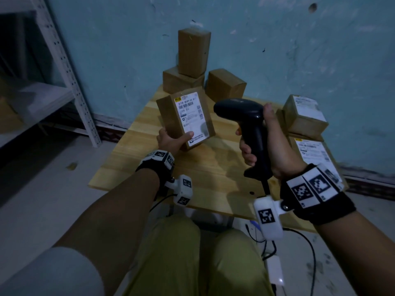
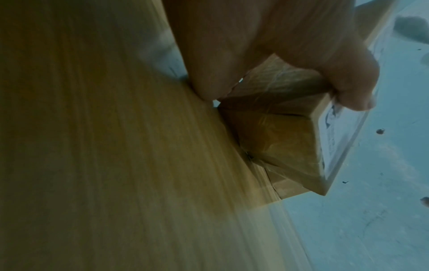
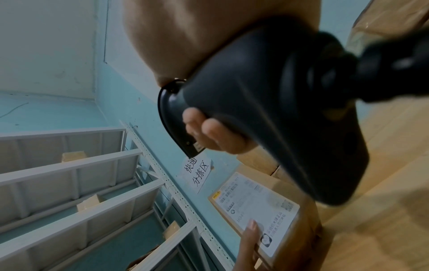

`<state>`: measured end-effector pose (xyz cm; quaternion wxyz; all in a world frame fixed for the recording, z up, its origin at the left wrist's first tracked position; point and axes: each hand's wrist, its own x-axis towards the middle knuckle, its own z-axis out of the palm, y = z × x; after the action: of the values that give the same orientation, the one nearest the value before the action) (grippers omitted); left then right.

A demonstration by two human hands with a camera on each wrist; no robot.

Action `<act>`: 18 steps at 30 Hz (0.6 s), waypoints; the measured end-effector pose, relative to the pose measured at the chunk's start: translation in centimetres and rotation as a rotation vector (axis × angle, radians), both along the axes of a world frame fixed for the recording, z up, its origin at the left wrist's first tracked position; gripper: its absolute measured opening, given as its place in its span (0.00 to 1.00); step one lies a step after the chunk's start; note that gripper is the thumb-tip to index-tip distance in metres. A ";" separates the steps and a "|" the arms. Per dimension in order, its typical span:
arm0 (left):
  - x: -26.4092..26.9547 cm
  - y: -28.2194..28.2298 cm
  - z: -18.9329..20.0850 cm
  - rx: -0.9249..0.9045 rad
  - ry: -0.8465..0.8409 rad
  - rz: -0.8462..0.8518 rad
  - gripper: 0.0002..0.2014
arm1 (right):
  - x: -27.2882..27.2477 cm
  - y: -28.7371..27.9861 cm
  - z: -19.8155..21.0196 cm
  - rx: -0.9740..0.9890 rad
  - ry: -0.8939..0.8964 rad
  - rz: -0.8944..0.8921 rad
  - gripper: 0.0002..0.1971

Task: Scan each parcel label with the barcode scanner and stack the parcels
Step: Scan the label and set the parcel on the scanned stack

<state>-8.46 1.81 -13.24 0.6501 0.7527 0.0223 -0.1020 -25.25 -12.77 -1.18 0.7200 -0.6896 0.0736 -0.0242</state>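
Note:
My left hand (image 1: 171, 139) grips a brown parcel (image 1: 171, 116) by its lower end, thumb lying on the white label (image 1: 192, 118). The parcel stands tilted above the wooden table (image 1: 149, 167), label facing me. The same parcel (image 2: 278, 132) shows in the left wrist view under my fingers (image 2: 355, 88), and its label (image 3: 255, 209) appears in the right wrist view. My right hand (image 1: 263, 144) grips the handle of the black barcode scanner (image 1: 241, 110). The scanner's head points left toward the label, a short gap away.
Three brown parcels (image 1: 193, 52) are piled at the table's back edge against the blue wall. Two labelled parcels (image 1: 303, 118) are stacked at the right. A white metal shelf rack (image 1: 64, 67) stands left. Cables (image 1: 307, 248) hang under the table.

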 end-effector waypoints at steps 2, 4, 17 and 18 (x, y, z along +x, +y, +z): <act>0.0 0.0 0.0 -0.002 -0.013 0.013 0.45 | -0.2 0.0 0.1 -0.004 0.003 -0.011 0.36; 0.0 0.0 -0.1 -0.012 -0.017 0.016 0.45 | -0.4 -0.1 0.0 -0.003 -0.004 -0.010 0.37; 0.0 0.1 -0.1 -0.039 0.011 0.013 0.47 | -0.6 -0.3 -0.2 -0.012 0.017 -0.006 0.37; 0.0 0.2 -0.1 -0.036 0.011 0.010 0.47 | -0.6 -0.3 -0.1 -0.012 0.029 -0.008 0.37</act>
<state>-8.42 1.97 -13.31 0.6640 0.7400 0.0278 -0.1036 -25.84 -13.07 -1.31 0.7146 -0.6940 0.0864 -0.0175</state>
